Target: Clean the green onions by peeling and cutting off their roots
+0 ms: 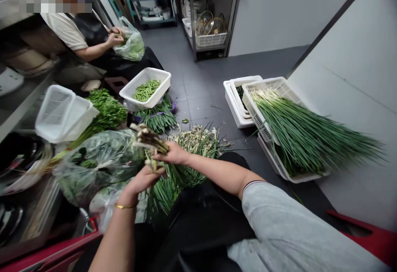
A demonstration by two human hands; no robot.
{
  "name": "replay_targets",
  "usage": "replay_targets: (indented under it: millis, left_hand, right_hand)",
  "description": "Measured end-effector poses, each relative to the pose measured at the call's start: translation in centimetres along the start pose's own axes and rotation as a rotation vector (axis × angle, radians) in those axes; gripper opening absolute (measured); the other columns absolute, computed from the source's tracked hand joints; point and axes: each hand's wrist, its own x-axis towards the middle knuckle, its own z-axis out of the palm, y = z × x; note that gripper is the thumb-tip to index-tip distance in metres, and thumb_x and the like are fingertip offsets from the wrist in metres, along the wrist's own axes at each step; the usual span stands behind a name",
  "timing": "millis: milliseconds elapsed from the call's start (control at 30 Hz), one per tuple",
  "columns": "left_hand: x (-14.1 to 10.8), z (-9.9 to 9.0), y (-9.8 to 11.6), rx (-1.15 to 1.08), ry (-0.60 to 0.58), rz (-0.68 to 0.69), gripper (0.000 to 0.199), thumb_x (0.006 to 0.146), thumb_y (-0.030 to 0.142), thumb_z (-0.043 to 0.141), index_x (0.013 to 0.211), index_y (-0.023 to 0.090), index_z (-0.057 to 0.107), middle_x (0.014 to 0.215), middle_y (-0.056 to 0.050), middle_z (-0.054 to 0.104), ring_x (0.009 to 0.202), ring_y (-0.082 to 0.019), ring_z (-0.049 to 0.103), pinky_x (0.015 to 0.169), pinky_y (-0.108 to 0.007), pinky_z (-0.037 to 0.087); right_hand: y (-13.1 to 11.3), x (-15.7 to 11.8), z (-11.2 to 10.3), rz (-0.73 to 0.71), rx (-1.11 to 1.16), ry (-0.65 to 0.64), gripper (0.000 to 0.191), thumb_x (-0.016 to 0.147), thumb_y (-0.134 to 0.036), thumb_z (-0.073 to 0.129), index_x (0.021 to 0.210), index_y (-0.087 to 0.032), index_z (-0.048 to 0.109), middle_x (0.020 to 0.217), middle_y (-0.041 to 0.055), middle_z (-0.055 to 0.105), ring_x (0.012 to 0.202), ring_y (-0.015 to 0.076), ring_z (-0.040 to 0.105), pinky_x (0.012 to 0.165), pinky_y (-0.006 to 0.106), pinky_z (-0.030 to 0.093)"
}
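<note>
My right hand is closed round a bunch of green onions, whose brown, soil-covered root ends point up and left. Just below it, my left hand has its fingers closed on pale stalks under the bunch. Long green leaves hang below my hands, between my knees. Behind them lies a pile of trimmed peelings and leaf scraps on the floor.
Cleaned green onions fill a white basket at right. Left stand a basket of green pods, leafy greens, bagged vegetables and white containers. A co-worker's hands hold greens over a plastic bag.
</note>
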Motion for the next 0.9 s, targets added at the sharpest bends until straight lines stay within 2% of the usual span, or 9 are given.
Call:
replay_targets:
  millis: [67, 133, 267, 333, 467, 600, 700, 800, 900]
  left_hand:
    - [0.1, 0.6, -0.3, -0.042, -0.096, -0.026, 0.046, 0.080, 0.057, 0.055, 0.075, 0.013, 0.069, 0.047, 0.004, 0.032, 0.044, -0.008, 0.026, 0.043, -0.025, 0.016]
    - [0.2, 1.0, -0.8, -0.135, -0.062, -0.022, 0.050, 0.082, 0.059, 0.052, 0.083, 0.012, 0.069, 0.048, 0.005, 0.027, 0.045, -0.008, 0.023, 0.045, -0.025, 0.014]
    - [-0.3, 0.7, -1.6, -0.175, 0.009, -0.037, 0.054, 0.080, 0.060, 0.056, 0.097, 0.010, 0.069, 0.049, 0.006, 0.027, 0.045, -0.008, 0.024, 0.045, -0.024, 0.016]
    - [-0.7, 0.3, -1.8, -0.139, 0.057, -0.037, 0.053, 0.078, 0.059, 0.059, 0.094, 0.010, 0.071, 0.051, 0.003, 0.040, 0.050, -0.010, 0.036, 0.047, -0.023, 0.026]
    - [-0.9, -0.6, -1.2, -0.284, 0.400, 0.092, 0.048, 0.072, 0.054, 0.068, 0.096, 0.012, 0.072, 0.075, -0.006, 0.063, 0.070, -0.015, 0.055, 0.060, -0.024, 0.042]
    - [0.2, -0.8, 0.9, -0.544, 0.710, 0.177, 0.049, 0.071, 0.051, 0.070, 0.099, 0.011, 0.069, 0.056, 0.003, 0.051, 0.042, -0.005, 0.034, 0.042, -0.020, 0.026]
    - [1.4, -0.6, 2.9, -0.527, 0.762, 0.282, 0.042, 0.065, 0.045, 0.077, 0.090, 0.011, 0.069, 0.056, 0.004, 0.052, 0.042, -0.003, 0.033, 0.042, -0.020, 0.026]
    - [2.2, -0.6, 3.8, -0.455, 0.748, 0.366, 0.036, 0.059, 0.040, 0.082, 0.073, 0.011, 0.065, 0.062, 0.001, 0.059, 0.053, -0.007, 0.048, 0.051, -0.021, 0.039]
    - [2.3, -1.1, 3.4, -0.485, 0.716, 0.348, 0.037, 0.057, 0.038, 0.084, 0.067, 0.012, 0.059, 0.056, 0.003, 0.054, 0.048, -0.006, 0.045, 0.047, -0.020, 0.035]
  right_hand:
    - [-0.2, 0.3, 0.0, -0.009, 0.032, 0.006, 0.051, 0.062, -0.059, 0.074, 0.080, -0.012, 0.064, 0.074, -0.0001, 0.062, 0.066, 0.0105, 0.054, 0.062, 0.021, 0.043]
    - [-0.5, 0.7, -0.6, -0.010, -0.066, 0.076, 0.047, 0.063, -0.056, 0.074, 0.077, -0.012, 0.064, 0.069, -0.0017, 0.060, 0.064, 0.0096, 0.052, 0.060, 0.020, 0.042]
    - [-1.0, 2.0, -3.7, 0.027, -0.176, 0.457, 0.038, 0.073, -0.051, 0.068, 0.075, -0.014, 0.062, 0.066, -0.0006, 0.060, 0.059, 0.0095, 0.052, 0.056, 0.021, 0.042]
    - [-1.2, 2.6, -5.5, 0.084, -0.149, 0.540, 0.036, 0.075, -0.049, 0.066, 0.075, -0.014, 0.060, 0.064, 0.0000, 0.060, 0.055, 0.0099, 0.053, 0.053, 0.021, 0.043]
    - [-1.0, 3.0, -6.4, 0.167, -0.138, 0.336, 0.036, 0.069, -0.047, 0.071, 0.070, -0.015, 0.055, 0.053, -0.0043, 0.053, 0.045, 0.0071, 0.047, 0.045, 0.019, 0.039]
    - [-0.2, 2.4, -3.3, 0.224, 0.078, 0.067, 0.042, 0.063, -0.042, 0.075, 0.090, -0.016, 0.055, 0.051, -0.0099, 0.050, 0.040, 0.0054, 0.043, 0.041, 0.018, 0.037]
    - [0.1, 1.7, -0.8, 0.268, 0.193, -0.110, 0.043, 0.059, -0.036, 0.078, 0.087, -0.017, 0.051, 0.049, -0.0106, 0.049, 0.038, 0.0062, 0.045, 0.040, 0.019, 0.040]
    - [0.0, 1.0, 0.3, 0.310, 0.264, -0.154, 0.039, 0.055, -0.031, 0.080, 0.077, -0.016, 0.051, 0.053, -0.0066, 0.055, 0.045, 0.0086, 0.054, 0.047, 0.021, 0.049]
    - [-0.4, 0.4, 0.2, 0.362, 0.414, -0.187, 0.042, 0.054, -0.032, 0.081, 0.084, -0.014, 0.057, 0.068, 0.0000, 0.066, 0.059, 0.0137, 0.065, 0.061, 0.028, 0.056]
